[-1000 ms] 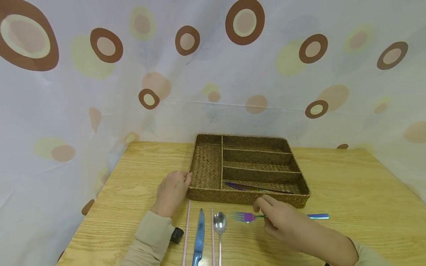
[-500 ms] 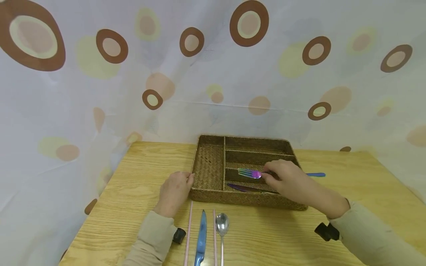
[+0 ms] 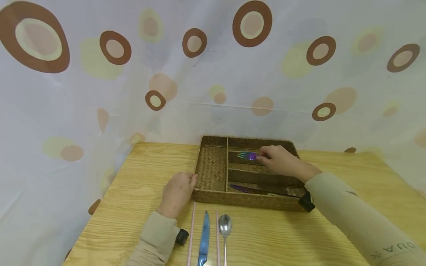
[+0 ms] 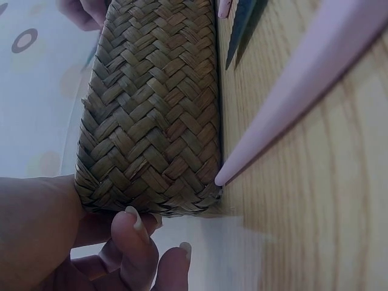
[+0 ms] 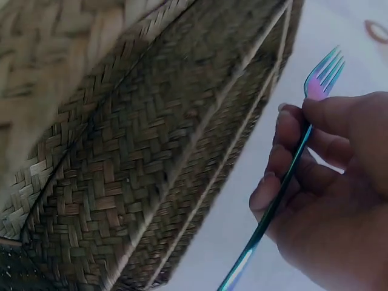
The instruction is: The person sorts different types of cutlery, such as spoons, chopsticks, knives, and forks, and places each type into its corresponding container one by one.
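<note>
My right hand (image 3: pixel 279 160) pinches a rainbow-coloured fork (image 3: pixel 252 156) by its neck, above the middle long compartment of a woven cutlery tray (image 3: pixel 246 200). The tines point left; in the right wrist view the fork (image 5: pixel 280 194) runs along the curled fingers, clear of the tray's dividers. At the tray's left wall, near the front corner, my left hand (image 3: pixel 176 192) holds the rim, its curled fingers (image 4: pixel 134 242) showing at the woven corner in the left wrist view. A dark purple table knife (image 3: pixel 246 189) lies in the front long compartment.
On the wooden table before the tray lie a pink chopstick (image 3: pixel 192 232), a blue knife (image 3: pixel 204 236), another pink chopstick (image 3: pixel 217 236) and a silver spoon (image 3: pixel 225 223), side by side. A patterned curtain (image 3: pixel 213 74) hangs behind the table.
My right hand has lifted the fork from the table in front of the tray and carried it back over the tray to the middle compartment. My left hand stays at the tray's left wall.
</note>
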### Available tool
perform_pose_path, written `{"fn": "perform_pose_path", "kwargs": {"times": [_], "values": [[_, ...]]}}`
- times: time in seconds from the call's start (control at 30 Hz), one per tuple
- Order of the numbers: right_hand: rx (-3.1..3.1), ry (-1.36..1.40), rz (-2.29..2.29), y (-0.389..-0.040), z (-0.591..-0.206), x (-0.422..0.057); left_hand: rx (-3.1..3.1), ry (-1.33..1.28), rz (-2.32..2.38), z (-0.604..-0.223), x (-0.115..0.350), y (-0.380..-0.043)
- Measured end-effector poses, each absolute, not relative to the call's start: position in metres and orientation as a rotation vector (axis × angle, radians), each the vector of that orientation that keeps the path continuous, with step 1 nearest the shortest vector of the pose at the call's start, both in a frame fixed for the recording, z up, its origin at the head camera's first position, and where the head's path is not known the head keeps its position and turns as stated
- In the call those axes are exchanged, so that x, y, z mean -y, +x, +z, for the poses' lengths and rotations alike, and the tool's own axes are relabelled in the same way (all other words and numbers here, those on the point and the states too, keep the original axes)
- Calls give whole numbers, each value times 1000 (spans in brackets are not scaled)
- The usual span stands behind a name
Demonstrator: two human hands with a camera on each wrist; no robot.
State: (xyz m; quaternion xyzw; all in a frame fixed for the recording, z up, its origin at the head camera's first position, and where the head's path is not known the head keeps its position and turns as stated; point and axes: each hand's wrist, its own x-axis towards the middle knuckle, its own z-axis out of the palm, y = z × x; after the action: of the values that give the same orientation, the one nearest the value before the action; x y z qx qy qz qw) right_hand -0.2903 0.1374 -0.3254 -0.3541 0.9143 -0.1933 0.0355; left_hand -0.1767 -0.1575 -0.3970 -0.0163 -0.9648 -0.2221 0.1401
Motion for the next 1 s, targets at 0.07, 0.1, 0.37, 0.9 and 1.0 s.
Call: {"fn": "perform_pose_path", "kwargs": {"times": [0.07, 0.1, 0.37, 0.9, 1.0], "values": [[-2779, -1073, -582, -299, -329, -136, 2785, -49, -644, -397, 158, -177], [-2770, -1053, -586, -303, -330, -135, 2784, -51, -643, -397, 158, -177], [-2903, -1042, -598, -340, -333, -135, 2769, -59, -631, -396, 160, -178], [-2732, -940, -436, -377, -355, -142, 2764, -62, -628, -401, 157, -179], [-2663, -900, -453, -378, -357, -140, 2753, -62, -632, -401, 159, -179]]}}
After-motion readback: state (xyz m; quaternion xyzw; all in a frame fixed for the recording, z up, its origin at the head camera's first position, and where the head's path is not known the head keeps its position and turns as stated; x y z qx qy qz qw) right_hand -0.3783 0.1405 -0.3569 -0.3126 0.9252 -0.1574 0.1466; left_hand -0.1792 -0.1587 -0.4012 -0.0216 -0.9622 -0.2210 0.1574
